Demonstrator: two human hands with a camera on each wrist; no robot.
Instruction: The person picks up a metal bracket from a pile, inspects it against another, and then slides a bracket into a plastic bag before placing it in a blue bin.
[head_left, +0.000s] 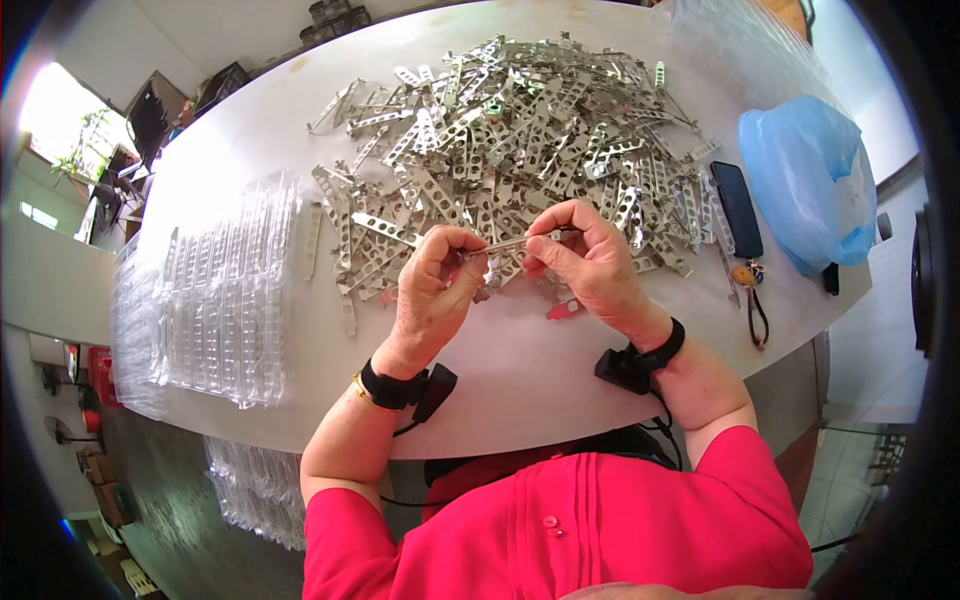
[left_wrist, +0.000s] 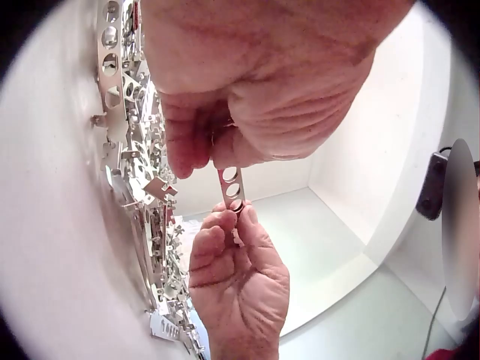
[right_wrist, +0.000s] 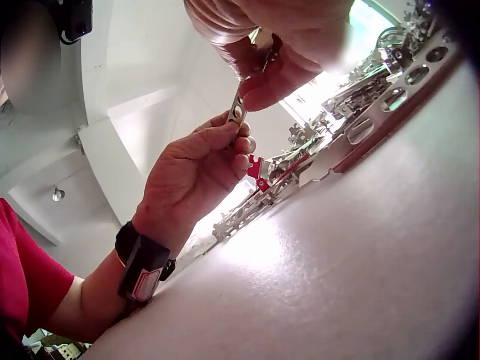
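Note:
A thin metal strip (head_left: 507, 244) with round holes is held between both hands, in front of a large pile of similar metal strips (head_left: 520, 130). My left hand (head_left: 436, 290) pinches one end between thumb and fingers, and my right hand (head_left: 592, 265) pinches the other end. The left wrist view shows the strip's holes (left_wrist: 233, 189) between the left hand (left_wrist: 262, 75) above and the right hand (left_wrist: 238, 289) below. In the right wrist view the strip (right_wrist: 238, 110) runs from the left hand (right_wrist: 187, 176) to the right hand (right_wrist: 281, 37). Fingers cover both strip ends.
Clear plastic trays (head_left: 225, 290) are stacked on the table's left side. To the right lie a dark phone (head_left: 737, 210), keys with a strap (head_left: 748, 275) and a blue plastic bag (head_left: 808, 185). A red piece (head_left: 565, 310) lies at the pile's near edge.

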